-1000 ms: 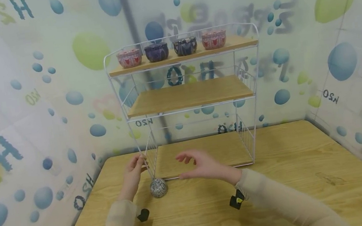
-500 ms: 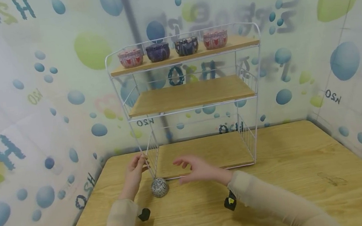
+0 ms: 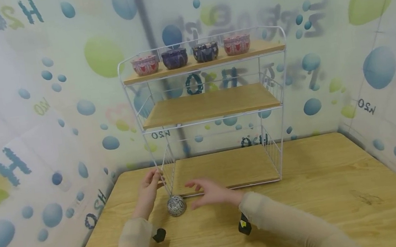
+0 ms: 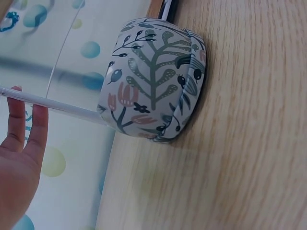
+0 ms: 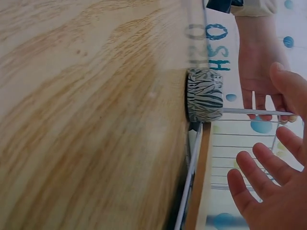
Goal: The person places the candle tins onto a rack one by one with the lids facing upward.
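A small round patterned tin [image 3: 176,205] stands on the table at the front left foot of a white wire shelf rack [image 3: 212,117]. Up close, the left wrist view shows leaves and pink flowers on the tin [image 4: 153,79]. My left hand [image 3: 146,193] holds the rack's front left post, its fingertips and thumb at the white rod [image 4: 72,109]. To the right of the tin, my right hand [image 3: 210,193] hovers with spread, slightly bent fingers and nothing in them. In the right wrist view its fingers [image 5: 259,175] are apart from the tin [image 5: 205,96].
Several similar patterned tins [image 3: 174,59] stand in a row on the top wooden shelf [image 3: 262,45]. Below are a middle shelf [image 3: 210,104] and a bottom shelf [image 3: 222,168]. Bubble-printed wall sheets [image 3: 342,60] enclose the wooden table [image 3: 339,188].
My right hand has moved left and slightly toward me, nearer the tin. The left hand stays on the post, and the tin keeps its place at the rack's foot.
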A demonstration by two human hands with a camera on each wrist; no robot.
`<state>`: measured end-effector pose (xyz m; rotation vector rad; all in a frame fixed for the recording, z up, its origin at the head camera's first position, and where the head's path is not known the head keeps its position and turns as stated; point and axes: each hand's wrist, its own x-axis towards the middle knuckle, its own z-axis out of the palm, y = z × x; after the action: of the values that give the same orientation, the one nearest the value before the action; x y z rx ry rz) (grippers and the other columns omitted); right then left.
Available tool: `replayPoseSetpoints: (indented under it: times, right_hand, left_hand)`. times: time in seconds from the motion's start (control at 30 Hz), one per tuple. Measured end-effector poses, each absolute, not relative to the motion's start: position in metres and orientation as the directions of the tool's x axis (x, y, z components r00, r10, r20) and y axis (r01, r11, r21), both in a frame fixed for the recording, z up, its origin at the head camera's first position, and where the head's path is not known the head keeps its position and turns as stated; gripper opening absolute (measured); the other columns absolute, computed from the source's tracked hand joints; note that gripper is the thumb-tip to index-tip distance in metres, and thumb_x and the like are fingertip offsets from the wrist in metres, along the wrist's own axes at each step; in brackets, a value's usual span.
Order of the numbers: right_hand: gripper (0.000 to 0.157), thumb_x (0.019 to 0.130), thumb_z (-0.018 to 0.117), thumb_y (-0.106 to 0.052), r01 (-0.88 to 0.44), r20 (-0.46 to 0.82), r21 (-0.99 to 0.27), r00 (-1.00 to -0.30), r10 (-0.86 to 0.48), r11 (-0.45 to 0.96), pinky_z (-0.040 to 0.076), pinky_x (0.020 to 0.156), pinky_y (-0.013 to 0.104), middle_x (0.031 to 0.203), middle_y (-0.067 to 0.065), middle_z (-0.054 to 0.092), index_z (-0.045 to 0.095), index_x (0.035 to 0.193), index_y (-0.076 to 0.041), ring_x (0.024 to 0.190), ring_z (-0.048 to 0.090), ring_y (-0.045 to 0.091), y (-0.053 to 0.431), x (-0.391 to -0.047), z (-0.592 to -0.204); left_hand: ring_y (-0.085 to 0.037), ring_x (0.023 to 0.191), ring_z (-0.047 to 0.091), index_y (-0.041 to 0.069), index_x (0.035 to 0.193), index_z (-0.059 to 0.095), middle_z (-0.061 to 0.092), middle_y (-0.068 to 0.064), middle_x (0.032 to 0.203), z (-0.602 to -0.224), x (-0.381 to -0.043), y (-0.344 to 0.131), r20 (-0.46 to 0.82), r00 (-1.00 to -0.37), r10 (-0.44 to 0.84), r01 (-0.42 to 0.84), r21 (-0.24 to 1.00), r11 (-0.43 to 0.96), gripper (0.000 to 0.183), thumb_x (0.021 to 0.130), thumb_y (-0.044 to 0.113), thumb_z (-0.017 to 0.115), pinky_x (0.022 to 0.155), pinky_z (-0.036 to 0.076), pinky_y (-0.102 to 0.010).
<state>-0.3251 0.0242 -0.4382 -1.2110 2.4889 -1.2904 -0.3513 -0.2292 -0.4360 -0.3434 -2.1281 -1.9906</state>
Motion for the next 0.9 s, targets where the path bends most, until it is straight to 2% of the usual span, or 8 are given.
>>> replayPoseSetpoints:
  times: [0.27,0.6,0.77,0.9]
  right_hand:
    - [0.073,0.075,0.084,-0.022,-0.63,0.263,-0.695,-0.671,-0.694,0.345,0.048,0.093,0.036,0.133,0.013,0.054,0.049,0.137,-0.003,0.108,0.058,0.033,0.009,-0.329,-0.451]
    - [0.075,0.074,0.085,-0.023,-0.602,0.234,-0.716,-0.685,-0.69,0.355,0.048,0.093,0.035,0.135,0.01,0.054,0.049,0.137,-0.002,0.108,0.056,0.029,-0.011,-0.329,-0.462]
    - [0.071,0.075,0.085,-0.026,-0.593,0.217,-0.704,-0.704,-0.677,0.391,0.048,0.09,0.029,0.133,0.006,0.055,0.053,0.135,-0.006,0.108,0.056,0.024,-0.017,-0.33,-0.462]
    - [0.07,0.075,0.085,-0.027,-0.589,0.213,-0.693,-0.717,-0.664,0.415,0.047,0.09,0.026,0.133,0.005,0.056,0.054,0.134,-0.007,0.11,0.056,0.02,-0.021,-0.332,-0.461]
  left_hand:
    - [-0.022,0.089,0.056,0.005,0.101,0.056,0.057,0.0,0.093,-0.44,-0.349,-0.23,0.36,-0.933,0.016,0.36,0.929,0.09,0.026,0.103,0.029,0.049,0.08,0.054,-0.034]
    - [-0.018,0.088,0.056,-0.007,0.105,0.052,0.057,0.0,0.093,-0.44,-0.348,-0.231,0.35,-0.937,0.007,0.349,0.934,0.076,0.034,0.103,0.028,0.049,0.082,0.054,-0.036]
    - [-0.021,0.09,0.056,-0.002,0.104,0.054,0.057,0.0,0.093,-0.439,-0.348,-0.229,0.341,-0.94,0.017,0.341,0.938,0.067,0.023,0.104,0.02,0.047,0.085,0.053,-0.043]
    - [-0.018,0.088,0.057,0.002,0.101,0.055,0.057,0.0,0.092,-0.431,-0.342,-0.225,0.353,-0.935,0.037,0.354,0.932,0.075,0.016,0.104,0.013,0.044,0.085,0.052,-0.046]
